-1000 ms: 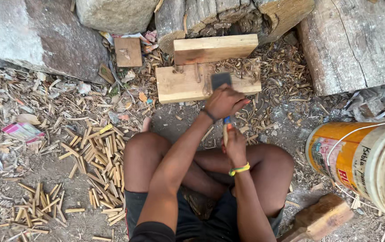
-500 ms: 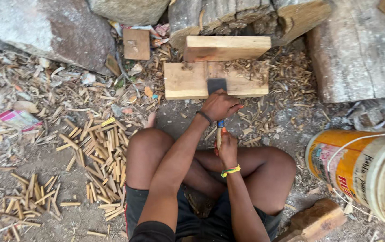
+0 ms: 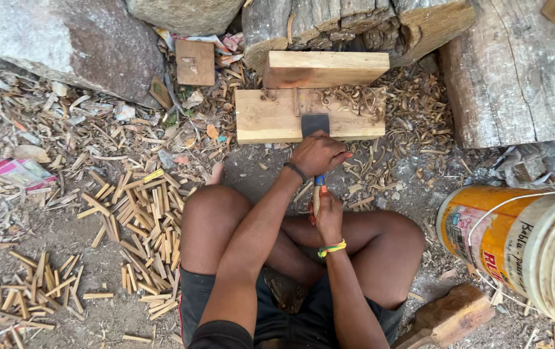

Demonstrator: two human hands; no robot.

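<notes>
I sit cross-legged on the dirt ground (image 3: pixel 64 239), looking down at my own two arms. My left hand (image 3: pixel 317 154) presses down over the top of a flat metal blade (image 3: pixel 315 123), its grip curled shut around the upper part of the tool, just where the dark blade meets the blue handle (image 3: pixel 319 180). My right hand (image 3: pixel 326 216), with a yellow-green band (image 3: pixel 332 248) at the wrist, has its grip wrapped tight around the lower wooden end of that same handle, just below the left hand. The blade stands against the near edge of a pale wooden block (image 3: pixel 268 116) that lies flat on the ground in front of my knees. A second, thicker block (image 3: pixel 326 68) rests on its far edge. Curled shavings (image 3: pixel 355 100) lie on the block and beside it. Short cut sticks (image 3: pixel 142 213) lie scattered to my left, and a yellow bucket (image 3: pixel 484 232) lies near my right knee.
</notes>
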